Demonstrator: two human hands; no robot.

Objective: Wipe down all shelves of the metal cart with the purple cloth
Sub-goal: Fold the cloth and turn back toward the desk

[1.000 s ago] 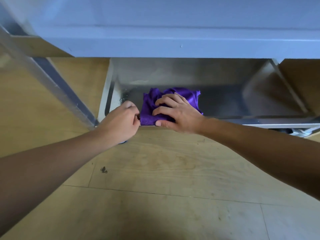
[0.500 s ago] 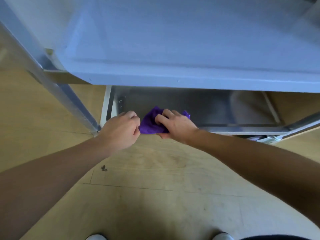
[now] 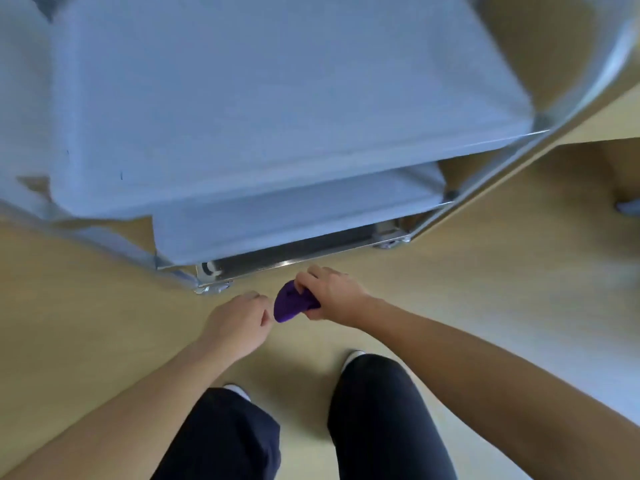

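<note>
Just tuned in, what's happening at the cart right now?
A person stands over the metal cart, looking down at it. The right hand grips the bunched purple cloth above the floor, just in front of the cart's bottom shelf and clear of it. The left hand is loosely curled beside the cloth, holding nothing visible. No shelf is being wiped at this moment; the view is motion-blurred.

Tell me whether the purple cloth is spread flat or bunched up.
Bunched up. The purple cloth is a rounded wad gripped in the right hand, held above the floor and clear of the cart's bottom shelf.
</note>
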